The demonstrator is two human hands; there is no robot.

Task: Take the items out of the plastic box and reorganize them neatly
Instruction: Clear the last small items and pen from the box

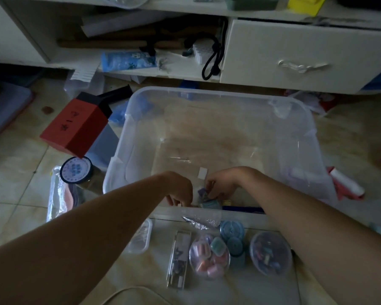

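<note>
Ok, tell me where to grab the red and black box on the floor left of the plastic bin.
Take the red and black box across its two long red sides near the middle, coming from above. It lies tilted with the black end toward the shelf; the broad red faces are exposed and clear of the plastic bin.

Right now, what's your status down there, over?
Both hands, left hand and right hand, in plastic box, fingering small items at near wall. Grip unclear. Box nearly emptied. Nothing blocking.
</note>
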